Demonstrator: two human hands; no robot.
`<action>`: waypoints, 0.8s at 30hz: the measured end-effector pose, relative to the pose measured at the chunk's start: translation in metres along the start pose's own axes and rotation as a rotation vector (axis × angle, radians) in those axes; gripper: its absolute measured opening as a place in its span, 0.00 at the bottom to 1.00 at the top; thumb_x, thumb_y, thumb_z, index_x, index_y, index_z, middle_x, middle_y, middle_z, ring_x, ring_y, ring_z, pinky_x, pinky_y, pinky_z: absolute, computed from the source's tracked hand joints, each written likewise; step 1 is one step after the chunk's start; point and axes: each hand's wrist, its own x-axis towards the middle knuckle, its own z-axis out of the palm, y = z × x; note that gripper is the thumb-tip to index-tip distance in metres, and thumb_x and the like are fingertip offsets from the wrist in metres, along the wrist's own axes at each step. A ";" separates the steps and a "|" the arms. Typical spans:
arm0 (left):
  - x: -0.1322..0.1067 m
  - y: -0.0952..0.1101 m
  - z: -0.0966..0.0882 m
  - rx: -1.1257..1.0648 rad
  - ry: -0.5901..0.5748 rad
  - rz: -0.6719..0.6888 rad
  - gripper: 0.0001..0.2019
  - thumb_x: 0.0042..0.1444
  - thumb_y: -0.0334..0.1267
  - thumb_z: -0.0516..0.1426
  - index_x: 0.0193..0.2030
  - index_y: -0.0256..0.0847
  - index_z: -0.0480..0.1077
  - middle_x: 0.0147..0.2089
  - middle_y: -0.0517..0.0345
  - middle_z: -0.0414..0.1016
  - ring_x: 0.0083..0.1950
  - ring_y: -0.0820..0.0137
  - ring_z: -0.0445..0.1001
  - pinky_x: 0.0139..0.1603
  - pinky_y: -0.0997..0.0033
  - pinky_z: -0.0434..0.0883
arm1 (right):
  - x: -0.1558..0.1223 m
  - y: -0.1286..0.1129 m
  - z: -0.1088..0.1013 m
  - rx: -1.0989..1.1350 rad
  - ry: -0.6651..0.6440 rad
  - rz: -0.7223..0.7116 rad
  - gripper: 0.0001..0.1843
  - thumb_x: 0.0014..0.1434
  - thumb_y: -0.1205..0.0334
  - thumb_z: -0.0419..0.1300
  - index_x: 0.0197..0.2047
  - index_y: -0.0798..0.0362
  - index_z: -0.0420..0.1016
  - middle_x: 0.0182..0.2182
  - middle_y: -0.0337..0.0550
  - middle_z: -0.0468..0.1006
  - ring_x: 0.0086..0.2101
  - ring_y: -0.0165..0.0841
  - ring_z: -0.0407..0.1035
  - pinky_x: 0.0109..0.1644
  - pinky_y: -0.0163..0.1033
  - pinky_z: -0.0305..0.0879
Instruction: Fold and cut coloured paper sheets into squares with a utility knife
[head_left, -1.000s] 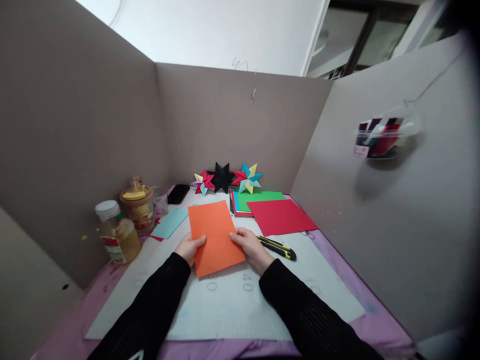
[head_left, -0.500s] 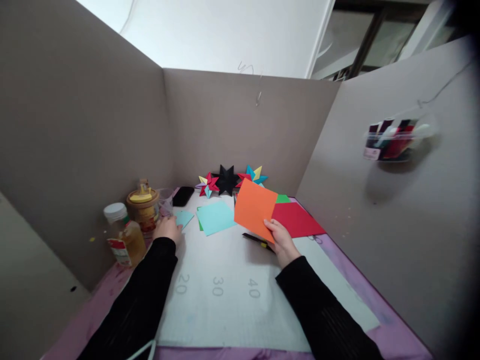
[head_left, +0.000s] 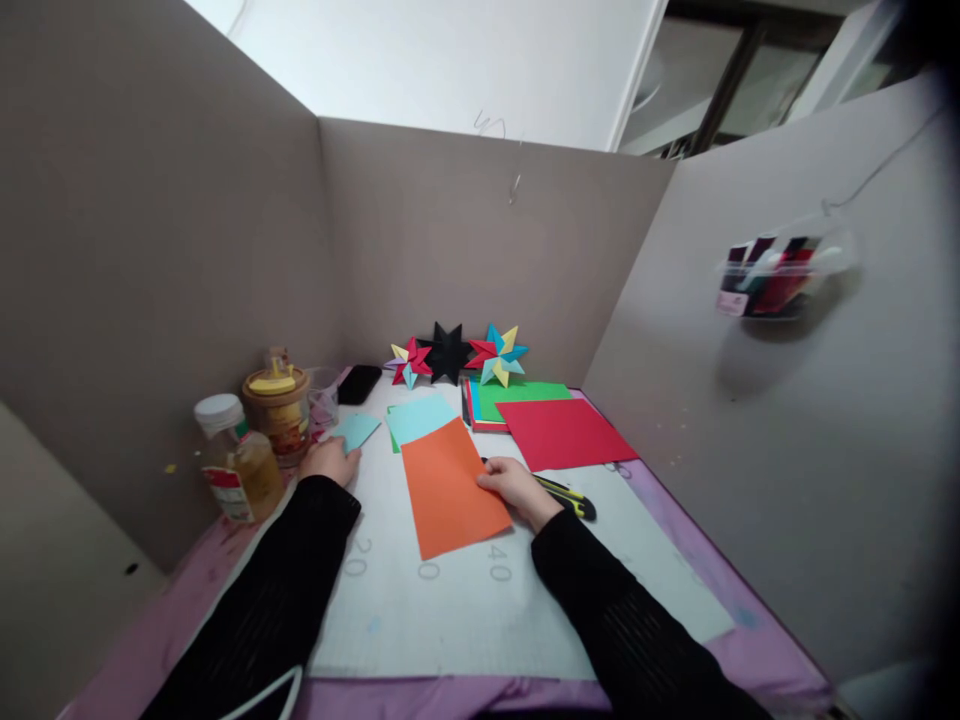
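Observation:
An orange paper sheet [head_left: 452,490] lies flat on the white cutting mat [head_left: 465,610]. My right hand [head_left: 514,487] pinches its right edge, fingers closed on the paper. My left hand [head_left: 328,461] rests at the mat's left side, fingers curled on the near corner of a small light-blue paper piece [head_left: 355,430]. A larger light-blue sheet [head_left: 421,416] lies just beyond the orange one. A black-and-yellow utility knife [head_left: 570,495] lies right of my right hand.
A red sheet [head_left: 564,433] and a stack of coloured paper topped with green [head_left: 517,394] lie at the back right. Three folded paper stars [head_left: 448,352] stand by the back wall. A bottle [head_left: 238,462], a jar [head_left: 276,412] and a black phone [head_left: 358,385] sit left. Cardboard walls enclose the desk.
My right hand lifted the orange sheet up to the right, then laid it back flat on the mat. My left hand left the orange sheet and moved left to the small blue piece.

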 end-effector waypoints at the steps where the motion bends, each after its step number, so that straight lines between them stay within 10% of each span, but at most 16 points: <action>1: 0.002 -0.001 0.002 -0.003 0.002 0.001 0.25 0.54 0.50 0.47 0.50 0.34 0.69 0.48 0.39 0.73 0.49 0.52 0.70 0.45 0.61 0.66 | 0.000 0.002 0.001 -0.059 0.000 0.002 0.12 0.39 0.62 0.64 0.21 0.54 0.62 0.15 0.32 0.65 0.17 0.26 0.60 0.20 0.31 0.54; 24: 0.011 -0.008 0.009 -0.126 -0.012 -0.066 0.26 0.52 0.46 0.55 0.54 0.31 0.67 0.53 0.41 0.71 0.54 0.57 0.69 0.52 0.66 0.64 | 0.004 0.002 0.000 -0.385 0.063 -0.078 0.10 0.42 0.65 0.60 0.31 0.55 0.70 0.23 0.38 0.73 0.26 0.30 0.68 0.26 0.30 0.58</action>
